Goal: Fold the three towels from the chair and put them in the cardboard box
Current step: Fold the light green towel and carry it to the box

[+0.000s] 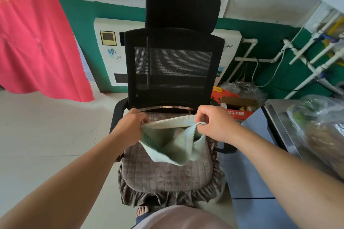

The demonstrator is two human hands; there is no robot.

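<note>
pale green towel (pixel 168 147) hung over the chair (pixel 167 171) seat, its top edge pinched by the left hand (pixel 130 126) and right hand (pixel 214 124); red box (pixel 234 109) and steel counter (pixel 279 117) stood right.

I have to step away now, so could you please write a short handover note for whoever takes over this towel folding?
Left hand pinches one end of the towel's top edge; right hand pinches the other end.
The towel, pale green, hangs between the hands above the chair seat, its lower part sagging onto the cushion.
No other towels visible; an open cardboard box sits right of the chair.
Done: towel picked up. Left: fold it, box it, and deal with any remaining towels.
</note>
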